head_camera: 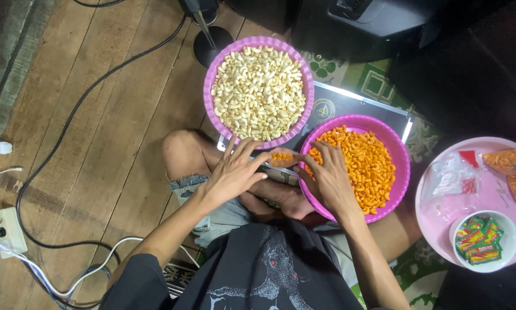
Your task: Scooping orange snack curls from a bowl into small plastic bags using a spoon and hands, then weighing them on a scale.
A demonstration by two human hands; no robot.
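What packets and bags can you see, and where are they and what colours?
Small clear bag: between left hand and right hand, orange snacks inside.
Filled bags: right edge of pink tray, clear, orange contents.
Empty clear bags: on the tray, crumpled, with red parts.
Little sachets: white bowl, green, red, yellow.

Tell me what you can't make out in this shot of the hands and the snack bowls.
- Small clear bag of orange snacks, head view: fingers of the left hand and right hand cover its edges, so its opening is hidden.
- Filled snack packs on the pink tray: cut off by the right edge.
- Sachets in the white bowl: print too small.
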